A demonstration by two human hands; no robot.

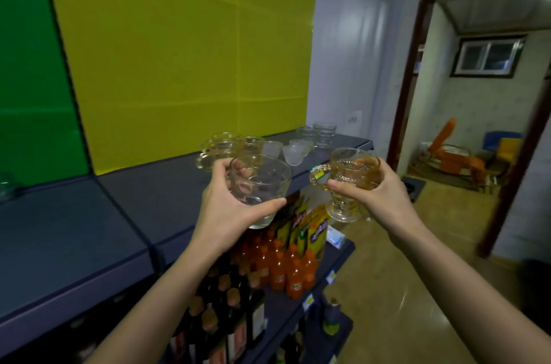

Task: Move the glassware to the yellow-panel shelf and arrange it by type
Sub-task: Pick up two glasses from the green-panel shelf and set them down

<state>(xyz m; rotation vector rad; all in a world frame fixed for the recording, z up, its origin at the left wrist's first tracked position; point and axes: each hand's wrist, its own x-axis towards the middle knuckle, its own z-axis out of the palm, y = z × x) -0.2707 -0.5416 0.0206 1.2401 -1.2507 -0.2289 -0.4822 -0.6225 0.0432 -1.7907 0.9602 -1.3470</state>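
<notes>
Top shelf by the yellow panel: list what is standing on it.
On the top shelf stand amber handled cups, small frosted cups and clear ribbed tumblers, grouped by type. The left hand and its clear cup cover part of the amber group.

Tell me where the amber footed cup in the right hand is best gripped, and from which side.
Around the bowl, from the side opposite the handle, as the right hand does now. The amber footed cup narrows to a stem above its foot, so the wide patterned bowl likely gives fingers the surest wrap. Its handle points left, towards the clear glass in the left hand, leaving the right side free.
</notes>
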